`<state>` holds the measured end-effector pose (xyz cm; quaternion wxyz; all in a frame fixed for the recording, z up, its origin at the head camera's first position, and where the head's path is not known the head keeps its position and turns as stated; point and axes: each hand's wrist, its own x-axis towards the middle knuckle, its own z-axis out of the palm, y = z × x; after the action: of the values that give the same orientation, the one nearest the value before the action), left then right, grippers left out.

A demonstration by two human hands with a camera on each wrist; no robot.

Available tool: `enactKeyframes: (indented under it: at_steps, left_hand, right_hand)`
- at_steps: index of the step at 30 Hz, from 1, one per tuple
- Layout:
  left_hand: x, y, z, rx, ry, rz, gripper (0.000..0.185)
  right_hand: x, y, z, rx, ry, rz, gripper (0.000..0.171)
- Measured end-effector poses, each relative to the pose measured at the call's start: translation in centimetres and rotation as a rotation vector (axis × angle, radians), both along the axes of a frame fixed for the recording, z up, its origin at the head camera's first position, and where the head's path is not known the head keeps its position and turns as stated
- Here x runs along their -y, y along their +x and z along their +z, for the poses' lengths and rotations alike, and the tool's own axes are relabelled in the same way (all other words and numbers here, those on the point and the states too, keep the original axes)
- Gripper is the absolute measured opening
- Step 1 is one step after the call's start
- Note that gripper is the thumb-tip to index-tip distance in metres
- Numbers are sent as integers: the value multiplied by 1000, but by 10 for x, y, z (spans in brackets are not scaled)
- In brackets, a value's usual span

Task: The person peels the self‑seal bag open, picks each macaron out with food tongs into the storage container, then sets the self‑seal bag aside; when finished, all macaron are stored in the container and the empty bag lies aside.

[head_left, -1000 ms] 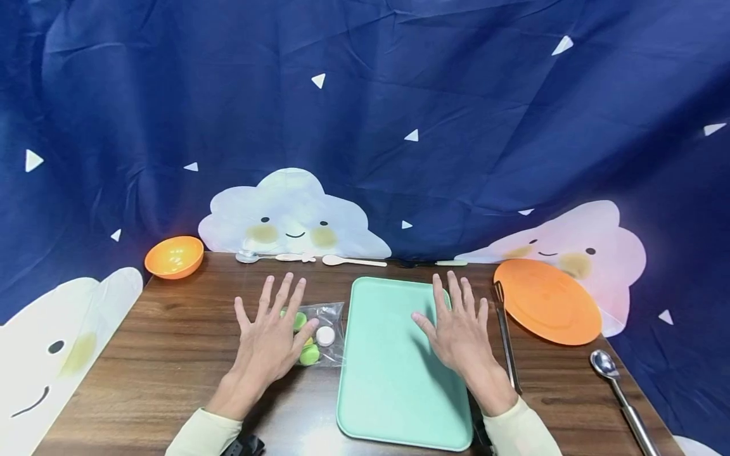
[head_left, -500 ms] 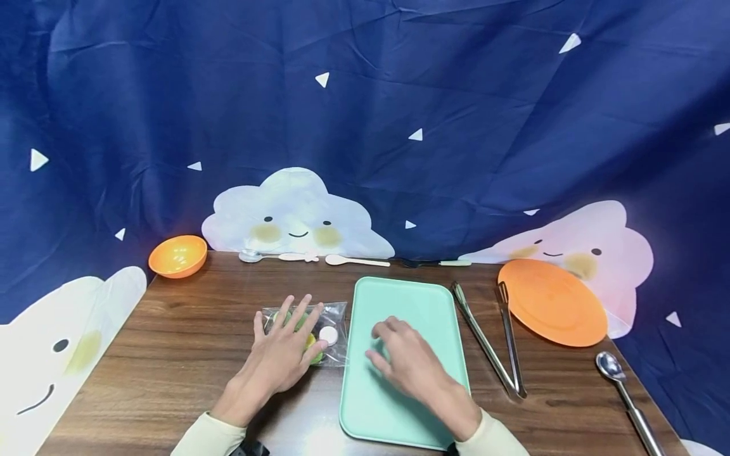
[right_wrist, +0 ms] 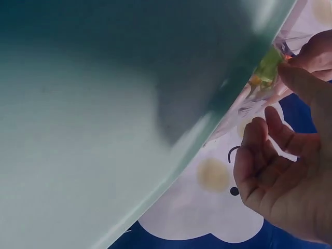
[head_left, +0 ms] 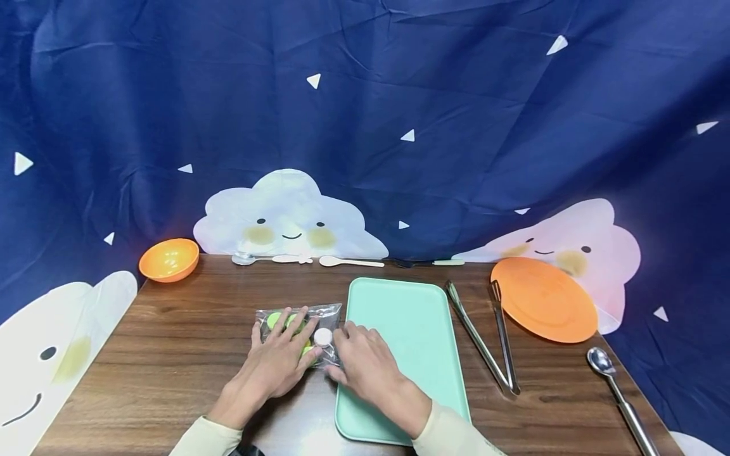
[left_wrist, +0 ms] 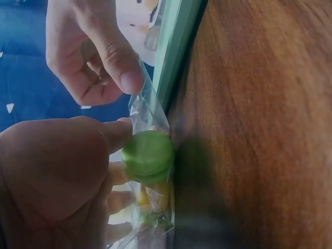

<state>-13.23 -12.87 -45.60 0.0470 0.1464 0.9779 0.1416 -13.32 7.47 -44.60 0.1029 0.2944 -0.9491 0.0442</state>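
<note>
A clear plastic bag (head_left: 332,311) with green, yellow and white round pieces lies on the table. My left hand (head_left: 277,364) rests on its left part, fingers spread and straight. In the left wrist view a green disc (left_wrist: 149,154) shows through the plastic near that hand. My right hand (head_left: 367,366) is at the bag's right edge, above the left rim of the mint-green tray (head_left: 419,329). Its fingers are loosely bent, and the right wrist view shows a gap between thumb and fingers. Whether the right thumb touches the plastic is unclear.
Metal tongs (head_left: 481,342) lie right of the tray, beside an orange plate (head_left: 544,299) and a metal scoop (head_left: 618,392). An orange bowl (head_left: 169,260) stands at the back left. A white spoon (head_left: 350,261) and other cutlery line the table's back edge.
My right hand has moved left, from over the tray's right side to the bag's right edge, and its fingers have bent. My left hand has shifted slightly right onto the bag.
</note>
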Motion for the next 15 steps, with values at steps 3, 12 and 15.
enactKeyframes:
  at_steps: [3,12,15]
  left_hand:
    - [0,0,-1,-4,3,-5,61]
    - [-1,0,-2,29,4,-4,62]
    - [0,0,-3,34,-5,0,62]
  right_hand:
    - [1,0,0,-3,2,22,26]
    - [-2,2,3,63,-110,2,10]
    - [-7,3,4,106,-116,-71,9]
